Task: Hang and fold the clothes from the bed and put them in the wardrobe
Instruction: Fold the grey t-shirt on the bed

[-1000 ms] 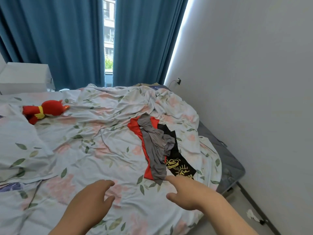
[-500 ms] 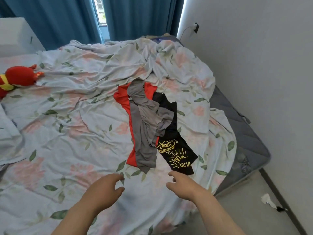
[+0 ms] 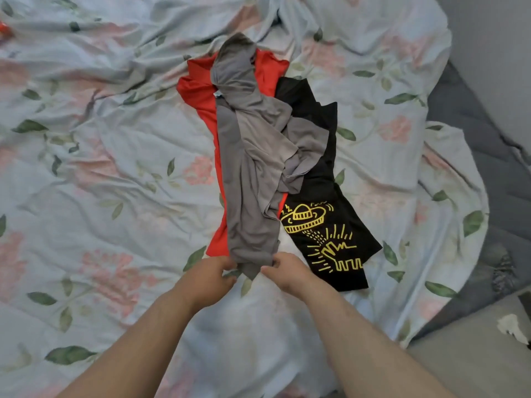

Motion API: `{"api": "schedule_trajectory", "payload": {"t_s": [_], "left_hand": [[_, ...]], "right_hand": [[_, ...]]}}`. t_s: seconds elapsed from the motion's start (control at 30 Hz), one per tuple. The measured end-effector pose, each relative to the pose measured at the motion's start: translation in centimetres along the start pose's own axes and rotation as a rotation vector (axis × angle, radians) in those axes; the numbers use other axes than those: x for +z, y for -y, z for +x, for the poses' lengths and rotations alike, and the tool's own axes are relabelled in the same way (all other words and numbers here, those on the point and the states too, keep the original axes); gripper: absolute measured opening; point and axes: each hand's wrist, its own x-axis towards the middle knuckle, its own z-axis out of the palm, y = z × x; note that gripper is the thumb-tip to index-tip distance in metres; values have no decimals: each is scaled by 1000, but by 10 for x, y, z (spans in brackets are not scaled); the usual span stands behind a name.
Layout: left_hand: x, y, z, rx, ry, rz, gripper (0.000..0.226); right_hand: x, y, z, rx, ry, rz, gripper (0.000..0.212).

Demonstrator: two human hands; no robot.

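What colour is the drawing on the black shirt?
Yellow. The line drawing on the black shirt shows best in the head view.

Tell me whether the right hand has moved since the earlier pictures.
Yes. The right hand moved left along the bed, from near the black shirt onto the grey garment's near end.

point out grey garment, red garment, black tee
grey garment (image 3: 253,156), head view, mid fabric.
red garment (image 3: 198,96), head view, exposed left side.
black tee (image 3: 319,225), head view, yellow print.
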Motion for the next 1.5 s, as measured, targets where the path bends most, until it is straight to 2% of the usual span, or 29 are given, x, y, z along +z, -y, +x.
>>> {"api": "schedule_trajectory", "payload": {"t_s": [0.13,0.33,0.43,0.53,0.6,0.67,0.7,0.8,0.87,0.93,1.0,1.07,1.1,1.2,1.27,1.4,1.5], "left_hand": [[17,4,19,-20,7,-92,33],[38,6,11,-72,-23,-273,42],[43,7,2,-97,-18,-340,36],[42,15,-6,-115,-29,-361,32],[36,17,-13,-111,-65,-365,32],[26,13,-25,-83,-126,-410,31],[19,9,-33,-58,-158,-449,35],[-5,-11,-64,85,-266,-553,68],[-24,-28,-87,193,-317,-583,78],[-41,-42,-108,257,-359,-617,68],[-57,-55,-134,282,-378,-653,43],[-73,-69,-160,299,-399,-662,30],[-79,-75,-172,320,-403,-672,24],[-102,-97,-215,335,-414,-703,29],[-123,-108,-242,299,-437,-785,22],[-176,-115,-296,313,-533,-924,19],[-217,-112,-345,389,-594,-940,12]], "right_hand": [[18,-5,37,23,-145,104,31],[30,-16,38,48,-348,322,9],[36,-12,42,78,-334,490,29],[33,3,44,67,-365,416,18],[28,19,33,33,-382,418,29],[26,35,12,-44,-357,423,30],[24,44,-3,-77,-328,424,30],[18,72,-54,-155,-235,508,22],[10,93,-94,-211,-208,573,22],[-1,117,-134,-268,-187,639,23],[-16,141,-176,-320,-171,690,28],[-33,161,-216,-374,-174,679,22],[-41,173,-239,-406,-183,644,27],[-61,203,-299,-551,-286,494,40],[-70,224,-330,-624,-331,448,34],[-84,263,-387,-689,-277,575,35],[-94,290,-436,-847,-253,403,58]]}}
